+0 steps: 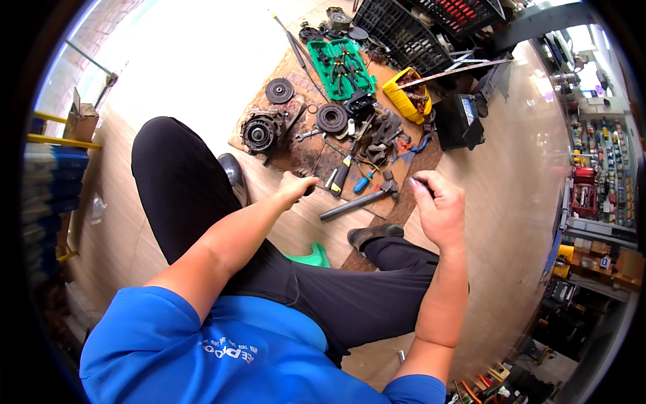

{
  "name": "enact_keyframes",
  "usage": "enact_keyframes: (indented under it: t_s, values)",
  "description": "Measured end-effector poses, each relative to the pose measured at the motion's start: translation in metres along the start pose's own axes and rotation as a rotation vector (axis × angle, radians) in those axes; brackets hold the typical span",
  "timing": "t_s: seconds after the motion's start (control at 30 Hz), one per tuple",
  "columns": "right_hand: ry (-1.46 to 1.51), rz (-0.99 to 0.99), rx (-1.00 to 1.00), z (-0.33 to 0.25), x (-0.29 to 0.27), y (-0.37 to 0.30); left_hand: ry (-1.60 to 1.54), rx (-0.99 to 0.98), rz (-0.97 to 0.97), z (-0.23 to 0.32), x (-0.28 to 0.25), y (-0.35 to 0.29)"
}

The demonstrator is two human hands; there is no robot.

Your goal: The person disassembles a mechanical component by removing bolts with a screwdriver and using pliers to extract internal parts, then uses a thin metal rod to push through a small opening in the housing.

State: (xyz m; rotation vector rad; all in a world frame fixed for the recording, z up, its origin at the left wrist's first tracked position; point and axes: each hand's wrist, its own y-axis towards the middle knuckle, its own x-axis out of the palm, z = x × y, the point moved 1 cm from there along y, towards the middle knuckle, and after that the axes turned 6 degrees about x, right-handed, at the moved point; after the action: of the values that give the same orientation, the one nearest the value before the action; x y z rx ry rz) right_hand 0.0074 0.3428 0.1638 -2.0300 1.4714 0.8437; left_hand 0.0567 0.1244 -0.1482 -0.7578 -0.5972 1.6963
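My left hand [296, 189] is closed, with a small dark object [309, 190] showing past its fingertips. My right hand [441, 210] hovers right of the hammer [356, 204], fingers curled with thumb against them; whatever they may hold is hidden. Beyond my hands is a stained cardboard sheet [293, 158]. On it are a metal housing with a pulley wheel [261, 133], a loose pulley [279, 90] and a dark ring-shaped wheel [332, 118]. Near my left hand lie a yellow-and-black handled tool [341, 176] and a blue-handled screwdriver [363, 182].
A green tool case [341, 69] with pliers lies open at the back. Right of it are a yellow container [407, 99], a black box [457, 121] and black crates [404, 37]. Something green [313, 256] is beneath my legs. Stocked shelves [605, 161] line the right.
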Motion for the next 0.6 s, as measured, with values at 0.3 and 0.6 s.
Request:
enact_keyframes:
  t_s: [0.3,0.6]
  values:
    - [-0.076,-0.013,-0.058,0.003,-0.004,0.003,-0.530,-0.077,-0.147,-0.039,0.004,0.067]
    - [-0.096,-0.048,0.015,0.020,-0.009,-0.001,-0.420,-0.085,0.056,-0.043,0.007,0.096]
